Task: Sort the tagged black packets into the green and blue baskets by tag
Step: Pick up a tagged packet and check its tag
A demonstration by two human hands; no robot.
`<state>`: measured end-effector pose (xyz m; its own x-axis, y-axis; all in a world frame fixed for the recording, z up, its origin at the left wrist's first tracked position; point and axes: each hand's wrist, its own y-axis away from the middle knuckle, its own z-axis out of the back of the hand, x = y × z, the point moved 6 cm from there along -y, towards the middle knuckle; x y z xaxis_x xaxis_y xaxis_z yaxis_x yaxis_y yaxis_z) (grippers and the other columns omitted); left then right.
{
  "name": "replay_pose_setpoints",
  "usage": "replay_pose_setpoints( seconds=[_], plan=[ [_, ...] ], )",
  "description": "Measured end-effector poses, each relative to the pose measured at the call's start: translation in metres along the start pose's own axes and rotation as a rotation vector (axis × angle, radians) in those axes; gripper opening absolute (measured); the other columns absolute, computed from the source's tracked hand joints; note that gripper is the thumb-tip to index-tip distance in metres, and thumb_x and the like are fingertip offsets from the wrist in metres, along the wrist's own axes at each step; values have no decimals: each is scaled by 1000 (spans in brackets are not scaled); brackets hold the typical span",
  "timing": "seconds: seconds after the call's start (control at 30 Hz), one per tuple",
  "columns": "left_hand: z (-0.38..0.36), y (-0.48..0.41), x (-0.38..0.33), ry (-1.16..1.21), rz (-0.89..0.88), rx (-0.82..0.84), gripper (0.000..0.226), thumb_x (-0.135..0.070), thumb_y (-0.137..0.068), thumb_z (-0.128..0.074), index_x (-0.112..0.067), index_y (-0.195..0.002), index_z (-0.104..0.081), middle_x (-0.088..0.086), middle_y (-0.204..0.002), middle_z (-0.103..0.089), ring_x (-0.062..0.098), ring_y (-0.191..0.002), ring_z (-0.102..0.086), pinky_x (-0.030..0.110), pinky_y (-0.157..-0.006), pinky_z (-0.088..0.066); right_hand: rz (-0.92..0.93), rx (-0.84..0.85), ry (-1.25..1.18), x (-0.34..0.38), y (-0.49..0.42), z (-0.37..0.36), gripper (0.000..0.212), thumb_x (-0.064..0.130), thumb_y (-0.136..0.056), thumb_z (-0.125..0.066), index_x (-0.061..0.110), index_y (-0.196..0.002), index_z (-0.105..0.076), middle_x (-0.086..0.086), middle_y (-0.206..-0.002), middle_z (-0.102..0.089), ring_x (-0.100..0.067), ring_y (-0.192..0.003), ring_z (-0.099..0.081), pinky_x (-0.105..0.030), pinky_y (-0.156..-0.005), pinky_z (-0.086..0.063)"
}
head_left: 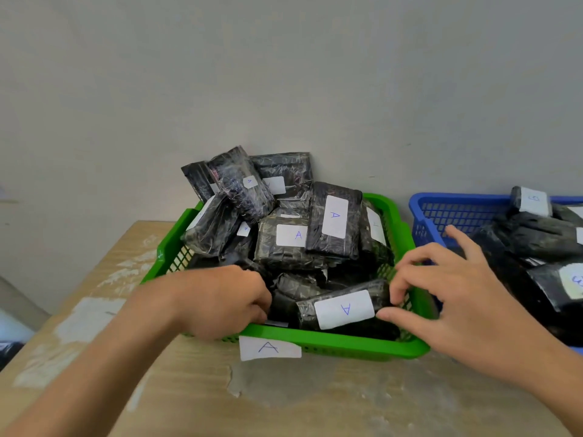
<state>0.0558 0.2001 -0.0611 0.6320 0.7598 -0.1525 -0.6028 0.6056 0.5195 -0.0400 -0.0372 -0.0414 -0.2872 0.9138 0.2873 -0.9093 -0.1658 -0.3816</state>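
The green basket sits mid-view on the surface, piled high with black packets whose white tags read A. A paper label marked A hangs on its rim at 6 o'clock. The blue basket stands just beside it at 3 o'clock, holding more packets with tags I cannot read clearly. The left hand comes in from 7 o'clock into the green basket's near corner, its fingers curled down among the packets; whether it grips one I cannot tell. The right hand comes from 4 o'clock and pinches, thumb against curled fingers, the 3 o'clock end of the front packet, which lies inside the green basket along its near rim
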Motion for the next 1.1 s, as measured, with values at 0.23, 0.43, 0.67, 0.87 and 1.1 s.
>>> replay_pose_setpoints(
  seconds=[0.23,0.43,0.67,0.87,1.1],
  plan=[
    [3,0,-9,-80,7,345,38,-35,-112,-37,-18,-142,-53,4,-138,-59,23,-122,-55,43,-110,-42,62,64,-106,1,2,-2,26,66,-85,-65,40,-82,-61,29,-102,-68,9,-118,-56,-46,-127,-15],
    [9,10,-3,83,131,272,56,-56,-107,-35,-27,-154,-44,-8,-160,-42,15,-146,-38,28,-115,-25,78,256,-142,-1,6,-15,40,82,-93,-33,52,-107,-55,35,-114,-62,18,-121,-50,-22,-125,12],
    [22,38,1,179,-175,25,19,-35,-96,-71,-32,-114,-74,-22,-80,-67,-1,-72,-59,17,-68,-44,83,288,-133,3,7,-19,26,69,-98,-35,50,-100,-53,32,-97,-62,13,-105,-57,-32,-127,13],
    [49,81,17,513,-319,-293,23,-38,-100,-66,-23,-114,-76,6,-88,-74,30,-73,-62,39,-62,-46,31,209,-255,16,5,-7,27,64,-101,-38,49,-113,-57,31,-111,-65,13,-114,-57,-34,-130,5],
    [43,98,-1,603,-384,-757,30,-35,-93,-73,-31,-123,-75,4,-105,-77,31,-88,-71,52,-80,-58,-173,99,-964,48,-6,1,42,61,-100,-38,40,-124,-65,4,-105,-81,-16,-95,-77,-32,-101,-41]
  ],
)
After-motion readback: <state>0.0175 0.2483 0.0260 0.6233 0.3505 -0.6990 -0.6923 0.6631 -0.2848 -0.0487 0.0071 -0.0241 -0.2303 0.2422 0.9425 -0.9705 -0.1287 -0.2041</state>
